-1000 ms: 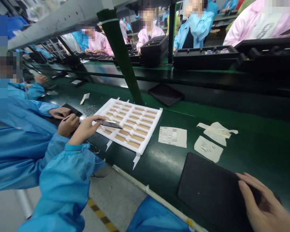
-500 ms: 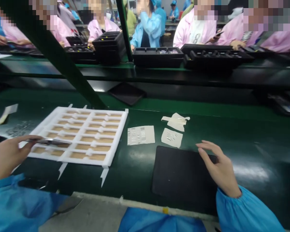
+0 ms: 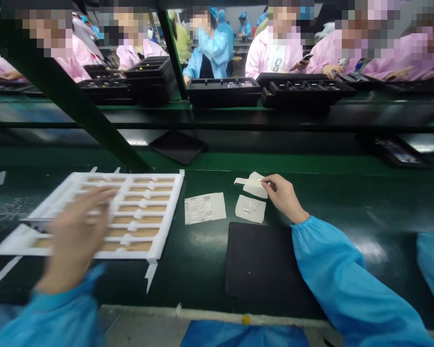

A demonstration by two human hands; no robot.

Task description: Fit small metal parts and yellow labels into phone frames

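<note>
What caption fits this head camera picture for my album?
Right hand touches a white paper sheet on a green workbench, while the blurred left hand hovers over a white foam tray.

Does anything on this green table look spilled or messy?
Yes, tiny metal bits lie in a loose scatter left of the white tray, unlike the neat rows on the paper sheet.
</note>
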